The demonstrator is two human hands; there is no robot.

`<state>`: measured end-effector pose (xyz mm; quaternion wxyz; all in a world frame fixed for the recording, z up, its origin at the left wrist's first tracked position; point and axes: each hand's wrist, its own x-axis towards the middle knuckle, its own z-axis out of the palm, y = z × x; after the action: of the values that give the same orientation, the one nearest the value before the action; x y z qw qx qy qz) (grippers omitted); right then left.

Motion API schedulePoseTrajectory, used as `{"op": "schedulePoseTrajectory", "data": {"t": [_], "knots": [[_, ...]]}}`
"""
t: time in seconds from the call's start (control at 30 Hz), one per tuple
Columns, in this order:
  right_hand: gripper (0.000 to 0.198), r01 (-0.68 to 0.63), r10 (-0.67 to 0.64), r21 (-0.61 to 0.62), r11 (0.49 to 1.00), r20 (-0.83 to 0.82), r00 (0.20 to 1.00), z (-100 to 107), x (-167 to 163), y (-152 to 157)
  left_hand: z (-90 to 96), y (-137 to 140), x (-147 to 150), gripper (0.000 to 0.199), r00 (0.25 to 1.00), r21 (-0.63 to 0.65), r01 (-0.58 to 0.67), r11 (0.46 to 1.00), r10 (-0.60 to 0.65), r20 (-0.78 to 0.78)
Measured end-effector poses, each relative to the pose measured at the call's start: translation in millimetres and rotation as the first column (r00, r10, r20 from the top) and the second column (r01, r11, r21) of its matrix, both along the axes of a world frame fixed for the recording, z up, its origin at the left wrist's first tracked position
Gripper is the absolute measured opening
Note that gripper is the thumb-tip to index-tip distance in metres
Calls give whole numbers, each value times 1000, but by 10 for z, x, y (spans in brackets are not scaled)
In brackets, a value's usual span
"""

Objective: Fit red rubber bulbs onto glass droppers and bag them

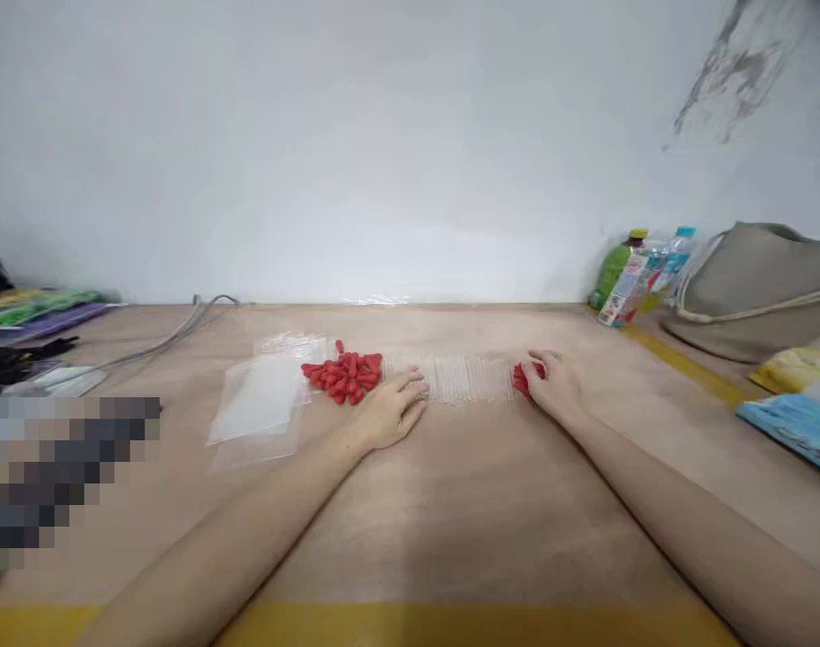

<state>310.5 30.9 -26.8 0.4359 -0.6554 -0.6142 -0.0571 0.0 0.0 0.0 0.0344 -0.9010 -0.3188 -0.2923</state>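
Note:
A row of thin clear sticks (pixel 473 379) lies side by side across the middle of the table. At its left end is a heap of small red bulb-shaped pieces (pixel 346 376). My left hand (pixel 391 409) lies palm down over the left part of the row, fingers stretched and a little apart. On the right end of the row, my right hand (pixel 551 382) curls its thumb and fingers around more red pieces (pixel 519 379); the palm partly hides them. Flat clear plastic bags (pixel 251 400) are spread left of the heap.
Bottles (pixel 612 274) and a carton (pixel 623 286) stand by the wall at the right, near a grey-beige bag (pixel 760 292). A blue packet (pixel 793 427) lies at the right edge. A grey cable (pixel 173 337) and stacked coloured packs (pixel 39 310) are at the left.

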Motion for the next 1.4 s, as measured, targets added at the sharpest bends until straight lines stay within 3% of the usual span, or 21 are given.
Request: {"op": "schedulePoseTrajectory", "data": {"t": [0.13, 0.3, 0.43, 0.53, 0.7, 0.9, 1.1, 1.23, 1.4], "knots": [[30, -116, 121, -70, 991, 76, 990, 5, -16, 145, -28, -18, 37, 28, 999, -38, -48, 998, 48, 0], [28, -172, 173, -38, 984, 31, 984, 26, 7, 243, -9, -21, 41, 28, 997, -23, -68, 997, 68, 25], [28, -207, 208, 53, 977, -22, 978, 35, 26, 219, 50, -35, 40, 24, 996, 37, -83, 996, 82, 43], [28, -231, 229, 132, 964, 32, 973, 60, 8, 166, 100, -31, 38, 22, 984, 77, -172, 982, 167, 64], [24, -294, 253, 161, 942, 235, 938, 134, -188, -10, 136, 10, -4, 19, 921, 143, -388, 911, 376, 104], [20, -456, 367, 162, 875, 393, 843, 157, -664, -203, 141, 23, -9, 16, 877, 159, -480, 863, 476, 62], [21, -428, 327, 202, 881, 395, 858, 134, -942, -132, 219, 126, 163, 23, 780, 110, -621, 776, 626, -13], [21, -403, 326, 170, 899, 352, 877, 128, -928, -108, 250, 217, 281, 32, 694, 39, -715, 698, 715, -85], [20, -389, 333, 135, 911, 312, 890, 140, -894, -137, 261, 252, 337, 34, 632, 5, -769, 639, 761, -144]]}}
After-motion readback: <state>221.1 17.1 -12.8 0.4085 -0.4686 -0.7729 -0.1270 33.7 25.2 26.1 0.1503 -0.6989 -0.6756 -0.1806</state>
